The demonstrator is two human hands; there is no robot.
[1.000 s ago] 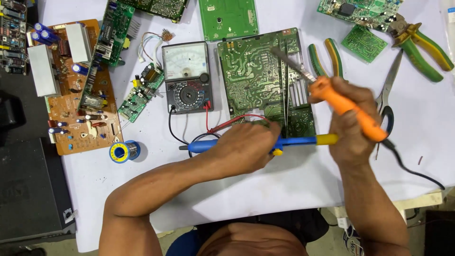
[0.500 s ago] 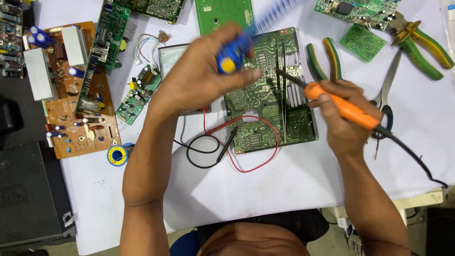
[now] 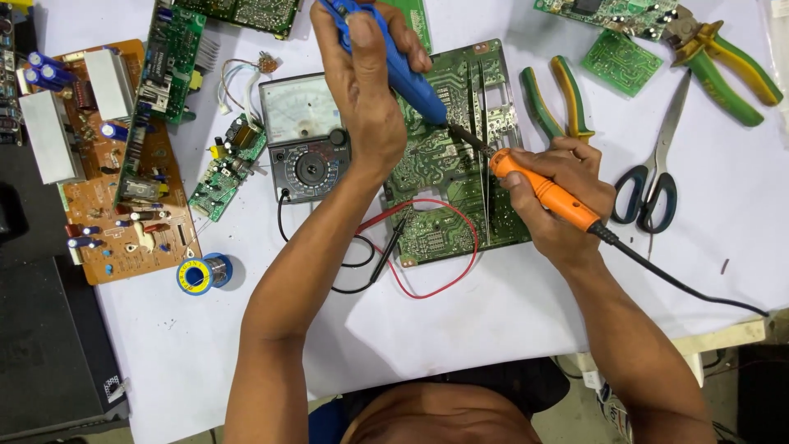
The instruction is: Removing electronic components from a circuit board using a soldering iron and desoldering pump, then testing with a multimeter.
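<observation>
We had our left hand point(image 3: 366, 90) closed around the blue pump point(image 3: 403, 70), thumb on its upper end, and our right hand point(image 3: 563, 197) closed around the orange iron point(image 3: 542, 189), its black cord trailing off to the right across the bench point(image 3: 493, 329). Both tools pointed at one spot on the green board point(image 3: 460, 156), which lay flat between our hands. The pump's long axis ran from upper left down to lower right, its dark nozzle slanting onto the board; the iron ran from lower right up to upper left, so the two tips met nearly head-on, touching or just apart, we could not tell which. That spot lay just left of our right hand, the nearer one, and below and right of our left. A meter point(image 3: 304, 136) sat touching the board's left edge, pliers point(image 3: 559, 103) just beside its right edge.
</observation>
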